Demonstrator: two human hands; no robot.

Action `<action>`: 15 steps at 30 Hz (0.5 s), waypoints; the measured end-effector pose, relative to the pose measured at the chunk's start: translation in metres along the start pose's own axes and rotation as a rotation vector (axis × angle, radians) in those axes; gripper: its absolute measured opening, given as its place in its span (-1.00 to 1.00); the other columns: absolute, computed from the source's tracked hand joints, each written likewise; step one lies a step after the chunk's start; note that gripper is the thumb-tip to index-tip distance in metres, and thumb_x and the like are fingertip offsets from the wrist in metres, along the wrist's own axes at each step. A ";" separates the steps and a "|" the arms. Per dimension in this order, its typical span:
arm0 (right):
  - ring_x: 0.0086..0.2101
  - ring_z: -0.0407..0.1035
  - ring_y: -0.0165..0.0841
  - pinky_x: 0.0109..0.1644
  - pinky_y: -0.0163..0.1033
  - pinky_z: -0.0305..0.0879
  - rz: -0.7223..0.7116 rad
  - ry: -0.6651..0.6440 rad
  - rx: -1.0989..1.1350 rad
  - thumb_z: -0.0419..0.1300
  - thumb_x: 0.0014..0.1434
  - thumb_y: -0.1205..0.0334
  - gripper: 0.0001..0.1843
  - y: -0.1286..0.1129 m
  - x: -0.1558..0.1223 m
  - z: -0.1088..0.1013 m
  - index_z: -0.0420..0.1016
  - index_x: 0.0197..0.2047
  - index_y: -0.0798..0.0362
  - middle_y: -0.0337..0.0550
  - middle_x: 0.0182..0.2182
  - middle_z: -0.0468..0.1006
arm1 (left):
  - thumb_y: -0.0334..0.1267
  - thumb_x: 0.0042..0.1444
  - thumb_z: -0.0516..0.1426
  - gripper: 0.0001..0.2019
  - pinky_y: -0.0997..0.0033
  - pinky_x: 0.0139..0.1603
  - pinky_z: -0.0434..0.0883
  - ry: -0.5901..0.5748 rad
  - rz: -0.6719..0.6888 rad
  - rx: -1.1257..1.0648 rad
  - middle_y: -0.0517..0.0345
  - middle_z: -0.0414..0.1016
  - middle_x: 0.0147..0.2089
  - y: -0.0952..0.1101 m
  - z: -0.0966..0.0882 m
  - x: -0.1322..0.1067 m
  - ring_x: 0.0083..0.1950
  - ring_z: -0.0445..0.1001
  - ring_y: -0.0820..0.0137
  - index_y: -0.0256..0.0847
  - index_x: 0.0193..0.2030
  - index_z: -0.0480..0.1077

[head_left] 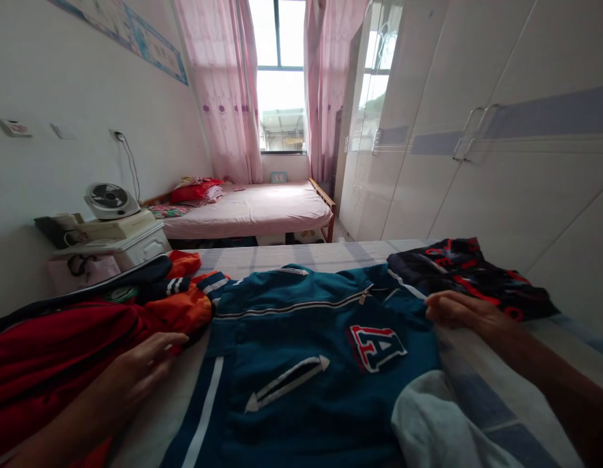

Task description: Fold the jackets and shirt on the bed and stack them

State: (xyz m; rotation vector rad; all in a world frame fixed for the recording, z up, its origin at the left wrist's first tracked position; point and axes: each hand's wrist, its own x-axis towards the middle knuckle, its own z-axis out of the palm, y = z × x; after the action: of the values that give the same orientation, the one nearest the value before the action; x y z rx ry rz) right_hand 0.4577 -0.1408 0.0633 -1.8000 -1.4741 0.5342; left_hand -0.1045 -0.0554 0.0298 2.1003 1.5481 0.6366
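Observation:
A teal zip jacket with a letter "A" patch and a white-edged pocket lies spread across the bed in front of me. At the jacket's far right side, my right hand is closed, thumb and fingers pinching the fabric beside a white stripe. My left hand hovers off the jacket's left side, near the red garment. Its fingers are stretched out, slightly blurred, with nothing visible in them. A pale grey cloth part, perhaps a sleeve, lies at the jacket's lower right.
Orange clothing and a navy striped garment lie left of the jacket. A black and red folded garment sits to the right. Beyond stand a pink-sheeted bed, a small fan on a cabinet, and a white wardrobe.

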 end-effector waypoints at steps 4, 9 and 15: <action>-0.07 0.41 -0.16 0.03 -0.12 0.32 -0.022 0.006 -0.126 0.02 0.13 -0.07 -0.52 0.012 0.057 0.019 0.42 -0.01 0.04 -0.05 -0.05 0.52 | 0.02 -0.07 0.14 -0.52 0.25 0.00 0.43 -0.017 -0.149 -0.193 -0.06 0.52 -0.01 0.009 0.028 0.041 0.03 0.47 0.08 -0.24 -0.06 0.45; 0.09 0.29 -0.13 0.19 -0.12 0.15 0.025 0.076 -0.351 0.00 0.13 0.10 -0.46 0.036 0.116 0.044 0.31 0.14 0.15 0.05 0.14 0.36 | -0.07 -0.15 0.25 -0.49 0.27 -0.17 0.49 0.115 -0.384 -0.452 -0.07 0.57 -0.21 0.017 0.060 0.075 -0.16 0.55 0.14 -0.29 -0.06 0.39; 0.15 0.20 -0.09 0.19 -0.10 0.13 0.156 0.049 -0.361 -0.06 0.18 -0.04 -0.29 0.048 0.152 0.067 0.15 0.24 0.31 0.24 0.16 0.30 | 0.00 -0.09 0.24 -0.60 0.31 -0.29 0.54 0.152 -0.590 -0.752 -0.07 0.59 -0.36 0.038 0.072 0.071 -0.30 0.59 0.18 -0.31 -0.24 0.44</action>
State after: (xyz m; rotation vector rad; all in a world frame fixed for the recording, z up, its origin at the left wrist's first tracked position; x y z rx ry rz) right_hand 0.4798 0.0200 0.0039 -2.2050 -1.4745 0.3097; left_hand -0.0140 -0.0038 0.0023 1.0072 1.5631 0.9646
